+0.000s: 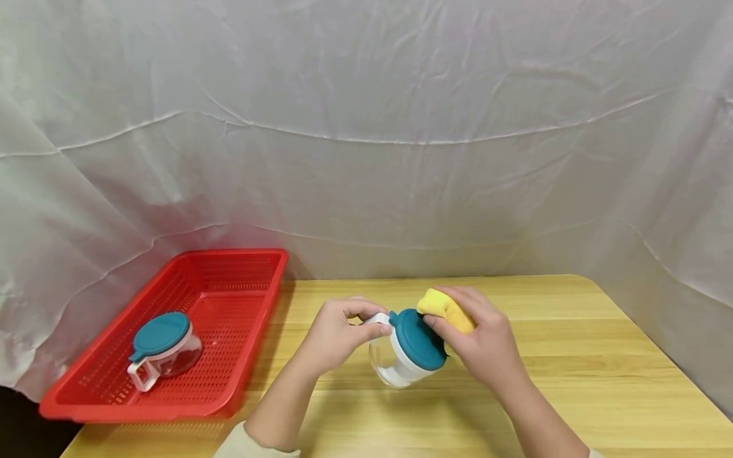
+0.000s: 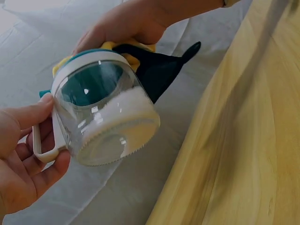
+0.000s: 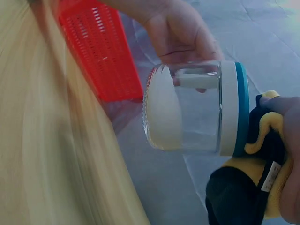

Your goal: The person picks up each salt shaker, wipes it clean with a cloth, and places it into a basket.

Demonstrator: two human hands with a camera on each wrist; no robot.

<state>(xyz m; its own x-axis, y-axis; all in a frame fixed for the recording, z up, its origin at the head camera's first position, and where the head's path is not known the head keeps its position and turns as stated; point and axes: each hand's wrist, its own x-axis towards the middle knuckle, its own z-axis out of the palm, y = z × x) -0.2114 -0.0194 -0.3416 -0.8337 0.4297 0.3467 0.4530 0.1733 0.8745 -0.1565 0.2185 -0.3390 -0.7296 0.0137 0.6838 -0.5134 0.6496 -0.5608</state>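
By its white handle, my left hand (image 1: pixel 338 331) holds a clear jar (image 2: pixel 108 112) up off the table, tilted. White grains lie in the jar's lower end, and a teal lid (image 1: pixel 420 340) with a white collar closes its top. My right hand (image 1: pixel 483 331) grips a bunched yellow and dark cloth (image 1: pixel 449 312) against the lid. A dark corner of this cloth hangs free in the left wrist view. In the head view, a second jar (image 1: pixel 166 343) with the same teal lid and white handle lies tilted in the red basket (image 1: pixel 252 337).
The red basket stands at the left on the wooden table (image 1: pixel 550 356). A pale hanging sheet (image 1: pixel 366 178) surrounds the back and sides. The table's right edge slants toward the lower right corner.
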